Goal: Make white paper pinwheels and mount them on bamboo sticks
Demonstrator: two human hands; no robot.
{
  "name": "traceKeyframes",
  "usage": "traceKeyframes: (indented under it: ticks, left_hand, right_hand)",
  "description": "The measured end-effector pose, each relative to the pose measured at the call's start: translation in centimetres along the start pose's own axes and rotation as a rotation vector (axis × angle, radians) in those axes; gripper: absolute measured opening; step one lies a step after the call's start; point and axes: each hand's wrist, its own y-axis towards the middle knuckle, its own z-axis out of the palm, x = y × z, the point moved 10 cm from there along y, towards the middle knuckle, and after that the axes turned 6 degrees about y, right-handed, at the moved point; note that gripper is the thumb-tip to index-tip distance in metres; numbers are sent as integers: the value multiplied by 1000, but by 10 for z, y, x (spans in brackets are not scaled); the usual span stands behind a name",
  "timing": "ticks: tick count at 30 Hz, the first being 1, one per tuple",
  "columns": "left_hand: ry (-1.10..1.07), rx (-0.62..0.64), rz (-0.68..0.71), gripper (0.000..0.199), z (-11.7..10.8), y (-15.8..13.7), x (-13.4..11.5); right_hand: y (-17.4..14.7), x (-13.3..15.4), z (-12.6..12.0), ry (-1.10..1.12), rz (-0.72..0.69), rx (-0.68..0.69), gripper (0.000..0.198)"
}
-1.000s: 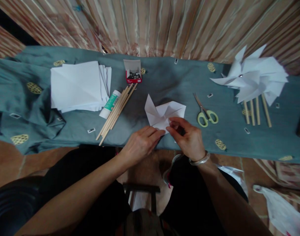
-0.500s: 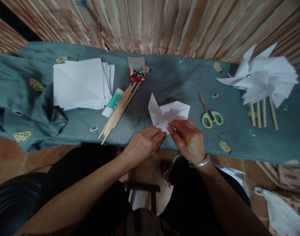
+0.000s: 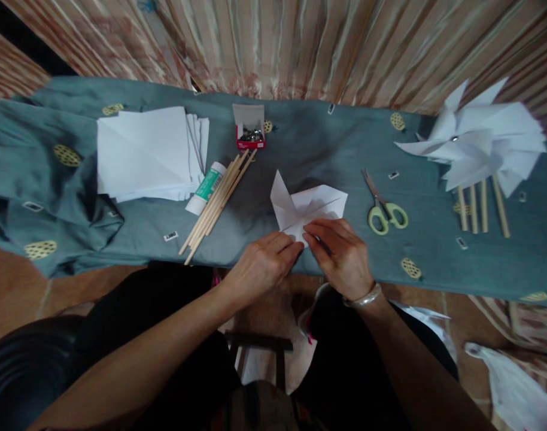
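A white paper pinwheel [image 3: 316, 200] lies near the front edge of the cloth-covered table, its blades partly folded in and one point standing up at the left. My left hand [image 3: 267, 260] grips its near edge, fingers closed together. My right hand [image 3: 340, 254] presses and pinches the paper close to its middle, thumb and fingertips almost touching the left hand's. The fingertips hide part of the near blades. Green-handled scissors [image 3: 381, 209] lie to the right of the right hand, blades pointing away.
Left of the pinwheel lie thin wooden sticks [image 3: 219, 206] beside a glue stick [image 3: 206, 188]. Behind them stands an open box of metal pins [image 3: 251, 134]. A stack of white paper [image 3: 143, 152] is at the left. Finished pinwheels on sticks [image 3: 484, 140] lie at the far right.
My right hand has shifted slightly left over the paper, its fingertips nearer the middle. My left hand and the pinwheel look almost still.
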Motion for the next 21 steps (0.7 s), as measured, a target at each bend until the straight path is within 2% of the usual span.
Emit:
traceKeyframes:
  ticks: [15,21]
  left_hand:
    - [7,34,-7,18,3,0,0]
    - [13,2,7,17,-1,1,-2]
  right_hand:
    - [-1,4,5,-73,-23,31,20]
    - [-2,1,7,-119,-19,18,18]
